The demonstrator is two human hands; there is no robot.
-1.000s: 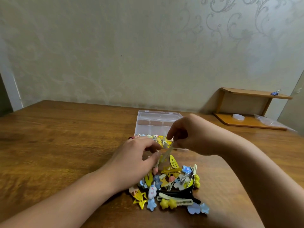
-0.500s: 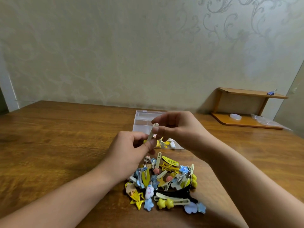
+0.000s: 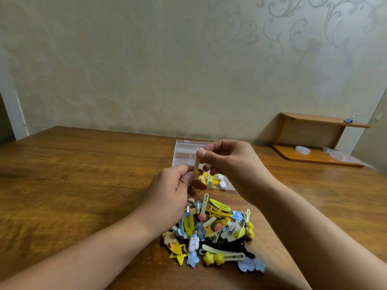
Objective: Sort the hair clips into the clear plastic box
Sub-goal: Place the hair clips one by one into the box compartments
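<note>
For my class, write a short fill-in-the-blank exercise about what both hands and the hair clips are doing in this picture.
1. The left hand and right hand together pinch one pale ____ clip.
2. The pile of clips lies on the ____ table.
3. The clear plastic box sits ____ the hands, toward the wall.

Missing words: yellow; wooden; behind

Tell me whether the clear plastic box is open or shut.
Open. The clear plastic box has its lid lying flat behind it, and yellow and white clips sit uncovered in the near compartments behind the hands.
</note>
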